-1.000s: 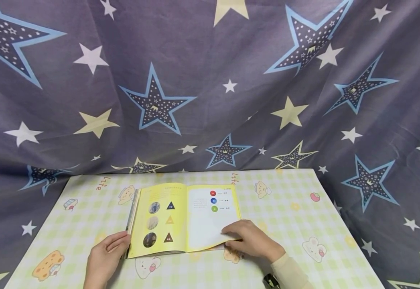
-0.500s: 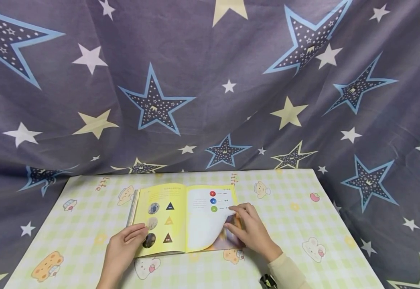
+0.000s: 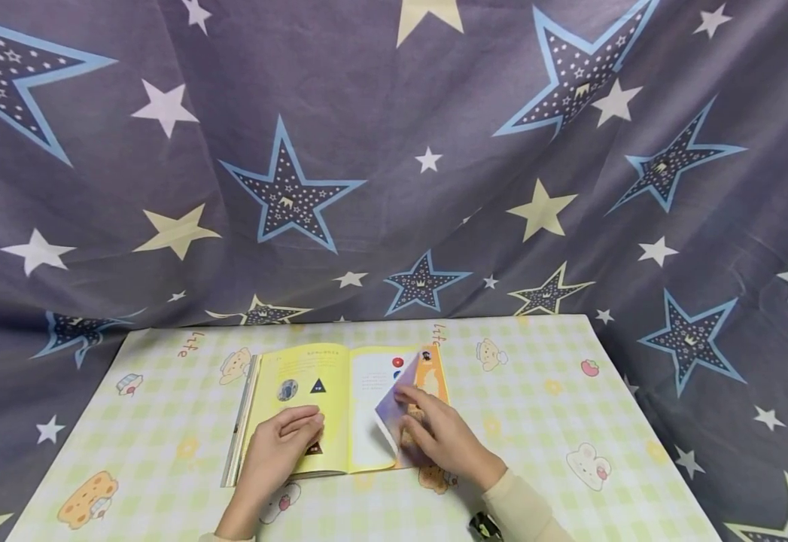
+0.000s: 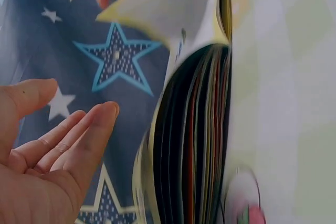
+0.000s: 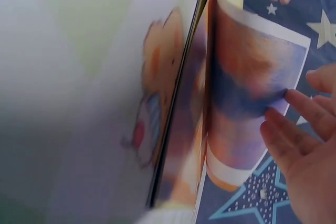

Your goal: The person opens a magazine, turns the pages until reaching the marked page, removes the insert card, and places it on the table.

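An open picture book [image 3: 331,365] lies on the table, its left page yellow with triangles and round photos. One right-hand page [image 3: 388,410] is lifted and curled toward the left, showing a purple-blue underside. My right hand [image 3: 449,438] touches that underside with extended fingertips; in the right wrist view the thumb stands apart from the paper. Beneath it, an orange page [image 3: 430,376] shows. My left hand [image 3: 277,450] is over the lower left page, fingers fairly straight and holding nothing. In the left wrist view, the thick stack of page edges [image 4: 194,140] stands beside the left hand [image 4: 58,166].
A pale green checked tablecloth [image 3: 536,421] with cartoon prints covers the table. Behind and at the right hangs a dark curtain [image 3: 366,98] with stars. A dark watch-like object [image 3: 485,525] is below the right sleeve [image 3: 522,508].
The right-hand page has gone from nearly flat to lifted and folding left, the right hand moving slightly left with it. My left hand has moved right from the book's left edge over the left page.
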Demonstrator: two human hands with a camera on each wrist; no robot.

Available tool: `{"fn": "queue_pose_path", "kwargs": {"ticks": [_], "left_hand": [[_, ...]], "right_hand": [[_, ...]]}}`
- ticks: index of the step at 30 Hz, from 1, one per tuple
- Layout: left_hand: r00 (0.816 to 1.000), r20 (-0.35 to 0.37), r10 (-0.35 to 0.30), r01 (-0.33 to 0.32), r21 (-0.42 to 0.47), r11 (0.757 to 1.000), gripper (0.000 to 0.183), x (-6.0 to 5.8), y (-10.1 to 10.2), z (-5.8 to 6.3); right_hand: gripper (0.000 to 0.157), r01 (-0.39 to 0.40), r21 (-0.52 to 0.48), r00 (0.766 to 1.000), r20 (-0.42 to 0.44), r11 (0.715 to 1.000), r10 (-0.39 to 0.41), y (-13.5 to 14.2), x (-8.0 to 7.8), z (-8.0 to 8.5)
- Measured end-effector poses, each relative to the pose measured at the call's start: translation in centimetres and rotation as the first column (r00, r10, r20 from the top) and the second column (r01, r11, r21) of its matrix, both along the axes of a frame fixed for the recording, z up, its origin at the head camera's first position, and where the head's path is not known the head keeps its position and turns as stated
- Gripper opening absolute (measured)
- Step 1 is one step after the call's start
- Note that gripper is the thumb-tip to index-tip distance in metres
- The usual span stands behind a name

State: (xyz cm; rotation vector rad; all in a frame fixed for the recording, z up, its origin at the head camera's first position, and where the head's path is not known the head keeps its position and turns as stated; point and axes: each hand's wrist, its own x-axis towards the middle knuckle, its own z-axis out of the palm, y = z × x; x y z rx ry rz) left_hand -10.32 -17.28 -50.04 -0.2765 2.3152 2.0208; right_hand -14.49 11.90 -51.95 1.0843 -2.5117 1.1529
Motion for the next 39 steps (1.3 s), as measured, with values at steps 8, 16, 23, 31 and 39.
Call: {"fn": "queue_pose_path", "kwargs": {"ticks": [8, 16, 23, 31, 39], "left_hand": [[0.998, -0.004, -0.064, 0.064, 0.143, 0.988, 0.038, -0.4, 3.0, 0.0], [0.999, -0.015, -0.042, 0.043, 0.121, 0.992, 0.032, -0.3, 4.0, -0.7], [0.999, 0.036, 0.026, -0.029, 0.089, 0.996, 0.032, 0.0, 1.9, -0.8], [0.988, 0.089, 0.129, -0.133, 0.034, 0.991, 0.04, 1.7, -2.5, -0.6], [0.963, 0.16, 0.216, -0.211, -0.046, 0.976, 0.046, 3.4, -6.6, -1.3]], "right_hand": [[0.046, -0.102, 0.056, 0.992, 0.074, 0.993, 0.098, -1.9, 0.7, 0.5], [0.049, -0.134, 0.053, 0.99, 0.046, 0.99, 0.132, -2.6, 0.9, 0.6], [0.051, -0.081, 0.053, 0.996, 0.046, 0.995, 0.079, -1.8, 0.9, 0.3], [0.063, -0.056, 0.207, 0.988, 0.154, 0.977, 0.024, -1.1, 0.6, -0.1], [0.079, -0.138, 0.44, 0.987, 0.133, 0.887, 0.088, -1.2, 0.5, -0.8]]}}
